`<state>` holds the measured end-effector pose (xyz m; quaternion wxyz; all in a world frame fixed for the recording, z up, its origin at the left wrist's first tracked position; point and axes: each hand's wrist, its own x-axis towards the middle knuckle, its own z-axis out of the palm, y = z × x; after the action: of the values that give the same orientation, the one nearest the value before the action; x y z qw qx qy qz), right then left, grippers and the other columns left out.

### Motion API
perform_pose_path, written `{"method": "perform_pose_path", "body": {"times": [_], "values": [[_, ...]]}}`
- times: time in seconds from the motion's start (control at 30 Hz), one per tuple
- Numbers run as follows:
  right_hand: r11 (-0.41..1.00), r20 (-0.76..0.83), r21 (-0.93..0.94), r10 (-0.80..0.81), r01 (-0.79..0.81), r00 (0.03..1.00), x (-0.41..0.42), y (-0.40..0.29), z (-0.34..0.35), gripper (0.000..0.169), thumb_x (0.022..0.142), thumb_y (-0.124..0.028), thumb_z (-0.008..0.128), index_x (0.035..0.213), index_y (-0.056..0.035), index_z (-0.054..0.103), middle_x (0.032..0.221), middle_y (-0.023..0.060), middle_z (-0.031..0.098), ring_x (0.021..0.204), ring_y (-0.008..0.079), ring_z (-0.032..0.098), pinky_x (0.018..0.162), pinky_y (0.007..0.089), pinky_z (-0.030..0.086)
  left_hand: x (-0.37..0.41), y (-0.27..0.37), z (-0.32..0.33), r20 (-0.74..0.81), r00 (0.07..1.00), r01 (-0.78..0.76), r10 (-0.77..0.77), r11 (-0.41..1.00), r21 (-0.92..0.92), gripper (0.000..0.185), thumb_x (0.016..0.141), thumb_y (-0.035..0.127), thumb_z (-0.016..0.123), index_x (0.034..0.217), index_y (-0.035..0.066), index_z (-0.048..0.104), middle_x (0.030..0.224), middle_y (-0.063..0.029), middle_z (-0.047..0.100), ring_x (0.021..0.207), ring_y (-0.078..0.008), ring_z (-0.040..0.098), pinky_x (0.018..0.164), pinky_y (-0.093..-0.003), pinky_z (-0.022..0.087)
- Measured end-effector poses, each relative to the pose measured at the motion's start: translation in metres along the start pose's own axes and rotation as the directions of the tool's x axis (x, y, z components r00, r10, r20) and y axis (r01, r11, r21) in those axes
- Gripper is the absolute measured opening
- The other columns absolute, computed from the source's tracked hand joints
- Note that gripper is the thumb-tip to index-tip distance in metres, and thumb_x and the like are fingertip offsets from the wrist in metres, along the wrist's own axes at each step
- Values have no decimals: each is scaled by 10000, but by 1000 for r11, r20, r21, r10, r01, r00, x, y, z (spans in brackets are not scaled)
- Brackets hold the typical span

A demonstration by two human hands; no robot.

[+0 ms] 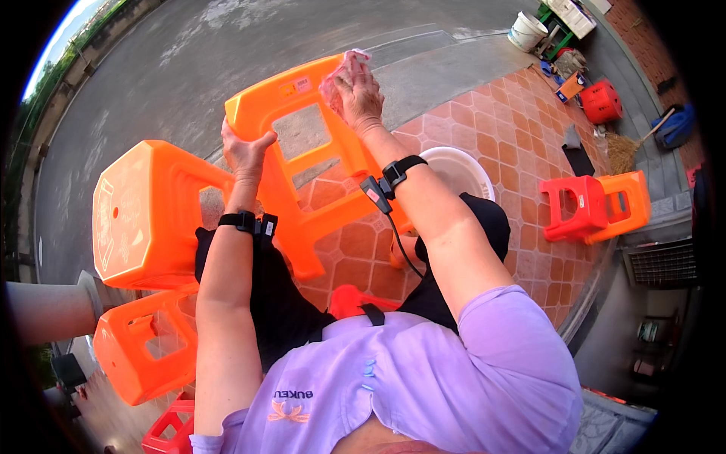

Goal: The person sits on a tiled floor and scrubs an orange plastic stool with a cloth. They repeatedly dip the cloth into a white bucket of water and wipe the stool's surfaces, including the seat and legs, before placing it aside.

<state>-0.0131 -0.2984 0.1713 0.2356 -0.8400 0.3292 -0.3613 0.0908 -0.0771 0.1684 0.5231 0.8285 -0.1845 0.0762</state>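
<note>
Before me an orange plastic stool point(309, 221) is tilted up, its legs spread towards my knees. My left hand point(244, 147) grips the corner of its seat end, thumb on the near side. Against the stool's upper right edge, my right hand point(358, 96) presses a pink cloth point(334, 96); fingers lie spread over it. A sticker point(295, 86) is on the side of the stool between my hands. Just right of the stool, partly behind my right forearm, stands a round white basin point(448, 164) that seems to hold water.
On my left stand another orange stool point(147, 215) and a lower one point(144, 346). A red stool point(575, 207) and an orange one point(624, 204) sit at right. Farther off are a red bucket point(601, 102), a straw broom point(622, 150) and a white bucket point(527, 31). Tiles point(454, 122) meet grey concrete.
</note>
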Motion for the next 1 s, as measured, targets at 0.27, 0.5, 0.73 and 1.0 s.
{"method": "perform_pose_path", "body": {"times": [0.27,0.5,0.73,1.0], "values": [[960,99,108,249,-259,963,-97,89,-2,493,916,-398,566,1310,-113,488,1264,145,570,1162,370,526,920,538,413,13,-4,6,5,999,37,-37,997,69,977,557,320,829,1392,54,397,1275,-177,546,1155,-330,567,974,-406,468],[845,121,-155,531,-513,839,-215,139,-16,509,931,-422,511,1288,-60,489,1259,180,561,1208,364,495,976,524,373,13,5,1,4,998,58,-59,994,96,971,554,332,828,1387,64,410,1247,-167,575,1137,-330,586,981,-400,466],[759,91,-271,633,-592,769,-217,117,-20,519,911,-375,518,1278,-8,506,1318,202,492,1247,402,457,1047,505,332,12,5,4,-29,999,31,-27,990,136,979,537,341,838,1381,74,422,1256,-157,576,1139,-329,588,980,-398,466],[947,101,-245,-189,208,977,-220,45,-41,550,772,-127,670,1289,6,538,1399,223,420,1241,418,431,1062,501,336,10,6,7,-31,999,48,-45,992,116,980,521,334,847,1372,85,432,1237,-152,578,1126,-327,593,969,-407,469]]}}
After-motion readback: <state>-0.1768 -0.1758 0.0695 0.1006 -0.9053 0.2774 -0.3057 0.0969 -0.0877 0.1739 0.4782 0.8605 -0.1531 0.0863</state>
